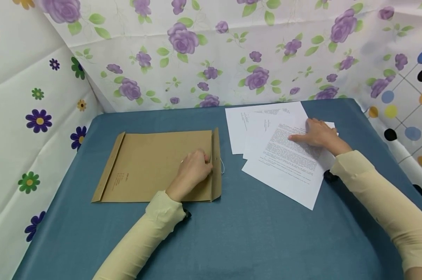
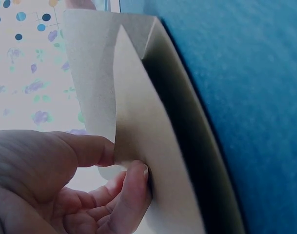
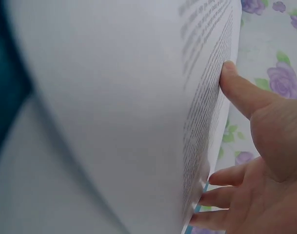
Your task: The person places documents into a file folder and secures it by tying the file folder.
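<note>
A brown paper envelope lies flat on the left half of the table, its flap along the right end. My left hand pinches the edge of its mouth between thumb and fingers. In the left wrist view that edge stands lifted, and a dark gap shows inside the envelope. Over on the right, my right hand rests on the top printed sheet, thumb and fingers spread. The right wrist view has the thumb touching the sheet and the other fingertips at its edge.
More printed sheets lie fanned out under the top one, towards the back. A white string sticks out beside the flap. The blue tablecloth covers the table, and a flowered curtain hangs behind it.
</note>
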The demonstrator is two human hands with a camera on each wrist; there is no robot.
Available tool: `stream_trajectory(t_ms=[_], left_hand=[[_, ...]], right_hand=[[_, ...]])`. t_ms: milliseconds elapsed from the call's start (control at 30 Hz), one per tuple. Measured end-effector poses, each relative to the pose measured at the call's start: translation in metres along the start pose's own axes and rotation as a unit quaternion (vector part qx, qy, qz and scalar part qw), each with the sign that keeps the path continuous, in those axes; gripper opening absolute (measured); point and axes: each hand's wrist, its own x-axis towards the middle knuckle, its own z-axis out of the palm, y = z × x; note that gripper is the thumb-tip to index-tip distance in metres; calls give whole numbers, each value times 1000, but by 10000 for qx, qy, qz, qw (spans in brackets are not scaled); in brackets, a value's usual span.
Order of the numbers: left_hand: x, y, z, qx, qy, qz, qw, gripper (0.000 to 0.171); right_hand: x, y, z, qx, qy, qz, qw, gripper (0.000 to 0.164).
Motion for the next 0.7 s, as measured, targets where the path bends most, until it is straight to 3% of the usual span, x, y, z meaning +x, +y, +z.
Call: stream_trajectory(t_ms=[233, 700], left_hand=[[0, -1, 2, -7, -5, -16, 10000, 12], [0, -2, 1, -44, -5, 24, 10000, 10]], right_hand=[[-2, -8, -1, 202, 48, -116, 9997, 117], [1, -17, -3, -273, 724, -52, 9970, 115]])
